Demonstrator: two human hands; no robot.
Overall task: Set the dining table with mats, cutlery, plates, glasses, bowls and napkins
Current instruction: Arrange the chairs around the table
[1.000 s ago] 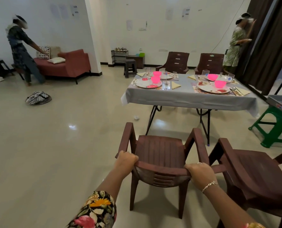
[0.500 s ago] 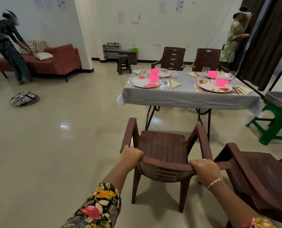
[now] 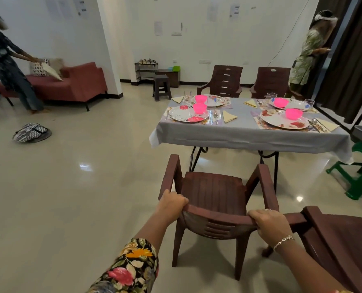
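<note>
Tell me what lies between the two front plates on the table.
In the head view, cutlery and a folded yellow napkin lie between the left front plate and the right front plate, on the grey tablecloth.

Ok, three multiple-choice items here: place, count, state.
1. Where is the chair? A) beside the sofa B) at the table's near side C) by the wall.
2. How many pink bowls are on the table? A) two B) six C) four.
3. What do the left hand and right hand do? A) both grip the chair's backrest B) both hang free C) one carries a plate.
Answers: 1 B, it faces the table; 2 C, two at each end; 3 A, both curl over its rail.
</note>
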